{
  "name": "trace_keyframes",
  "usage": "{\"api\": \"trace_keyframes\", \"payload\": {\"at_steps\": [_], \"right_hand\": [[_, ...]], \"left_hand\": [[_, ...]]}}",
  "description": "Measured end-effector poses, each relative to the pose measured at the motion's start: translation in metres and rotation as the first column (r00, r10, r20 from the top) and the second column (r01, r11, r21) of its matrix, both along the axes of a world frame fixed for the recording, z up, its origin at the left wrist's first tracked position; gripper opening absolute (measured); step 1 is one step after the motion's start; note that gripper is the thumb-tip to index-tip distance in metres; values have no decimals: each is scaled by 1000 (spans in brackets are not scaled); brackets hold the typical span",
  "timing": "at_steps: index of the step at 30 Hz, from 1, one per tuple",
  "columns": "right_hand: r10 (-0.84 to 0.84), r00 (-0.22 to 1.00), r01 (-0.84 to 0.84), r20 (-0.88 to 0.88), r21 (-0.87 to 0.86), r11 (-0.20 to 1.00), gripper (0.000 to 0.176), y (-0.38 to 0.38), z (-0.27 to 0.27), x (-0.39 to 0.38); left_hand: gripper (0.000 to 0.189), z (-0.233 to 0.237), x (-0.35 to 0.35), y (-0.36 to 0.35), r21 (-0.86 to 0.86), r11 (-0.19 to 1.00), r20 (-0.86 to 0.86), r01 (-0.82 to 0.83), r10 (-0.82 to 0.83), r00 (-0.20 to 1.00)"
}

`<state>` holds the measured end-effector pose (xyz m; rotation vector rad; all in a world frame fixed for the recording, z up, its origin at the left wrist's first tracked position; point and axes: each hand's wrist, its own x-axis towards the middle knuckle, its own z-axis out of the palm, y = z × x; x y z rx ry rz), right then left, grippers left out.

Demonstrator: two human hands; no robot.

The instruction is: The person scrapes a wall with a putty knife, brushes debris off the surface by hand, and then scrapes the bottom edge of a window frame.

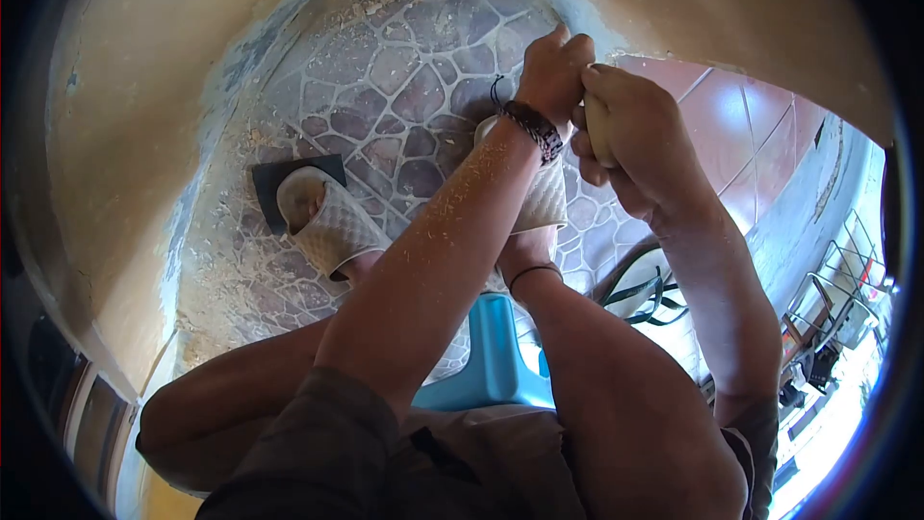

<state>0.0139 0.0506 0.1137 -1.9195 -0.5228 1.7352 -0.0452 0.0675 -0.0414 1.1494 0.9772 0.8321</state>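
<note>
My left hand (556, 77) is closed in a fist, a dark beaded bracelet on its wrist; whatever it grips is hidden. Right beside it, my right hand (647, 135) is closed, its fingers curled around a smooth, pale tan piece (599, 130) that looks like wood. Only part of that piece shows between the fingers and palm. Both hands meet above my right foot, close to the wall. Fine pale shavings cling to my left forearm.
Pale shavings lie scattered over the stone-patterned floor (395, 77). A dark flat sheet (272, 195) lies partly under my left slipper (337, 231). I sit on a blue plastic stool (496, 347). To the right are a strapped sandal (654, 294) and a wire rack (837, 299). Walls curve around both sides.
</note>
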Motion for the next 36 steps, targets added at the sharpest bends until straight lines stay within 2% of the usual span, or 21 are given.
{"api": "trace_keyframes", "payload": {"at_steps": [7,8,9,11,13,14,15,16,18,20,21,23,24,25,26,27,29,31,32,34,36], "right_hand": [[-44,998,43,-37,-44,998,26,19,2,-6],[156,986,-162,55,159,974,26,16,-8,-1],[321,929,-366,183,333,869,26,10,-27,9],[313,931,-364,190,384,849,26,15,-33,10],[-40,997,46,-65,90,995,27,27,-8,-13],[-241,960,230,-145,-87,969,27,32,-2,-18],[44,999,-46,23,115,992,27,30,-8,-17],[285,927,-346,243,262,901,26,26,-24,-12],[461,784,-611,416,385,692,26,24,-53,-2],[503,801,-599,325,435,672,24,24,-67,6],[522,795,-606,308,432,668,25,26,-64,6],[470,831,-556,298,449,699,31,11,-48,5],[396,896,-444,204,357,822,36,2,-22,3],[283,951,-306,123,255,917,44,-8,4,0],[109,994,-109,-20,-17,994,57,-17,25,3],[137,989,-141,-52,-87,986,60,-31,28,16],[94,992,-100,-83,-66,993,56,-66,21,41],[-61,993,51,-105,-97,994,53,-92,15,53],[-138,984,125,-115,-114,986,52,-102,12,58],[-135,989,130,-55,-96,987,52,-122,4,67],[-111,994,109,-17,-80,991,53,-128,2,70]], "left_hand": [[13,13,-20,20,365,930,-216,34,50,975],[12,11,-20,21,308,951,-155,-13,63,986],[11,4,-19,19,248,967,-94,-53,78,992],[10,1,-19,29,278,960,-138,-36,77,987],[9,8,-28,33,409,907,-357,94,65,932],[10,11,-31,35,503,863,-300,51,119,946],[11,12,-34,35,589,808,-238,8,164,957],[12,11,-36,38,672,740,-168,-38,203,965],[11,13,-38,41,553,832,-208,-47,192,959],[11,23,-40,39,331,943,-205,-41,114,972],[5,22,-44,42,501,865,-273,19,137,952],[11,23,-45,31,559,829,-238,8,151,960],[17,26,-46,23,588,809,-218,1,158,963],[27,46,-41,13,-47,999,176,-23,31,984],[37,65,-37,2,-696,716,400,-53,448,799],[37,43,-35,-14,-490,865,373,-104,317,872],[36,21,-32,-32,-402,900,269,-169,293,917],[35,28,-28,-35,-669,702,160,-247,460,873],[35,30,-25,-31,-511,805,61,-302,384,921],[36,29,-19,-16,-145,944,-181,-296,269,946],[41,18,-10,3,279,955,-502,-104,237,831]]}}
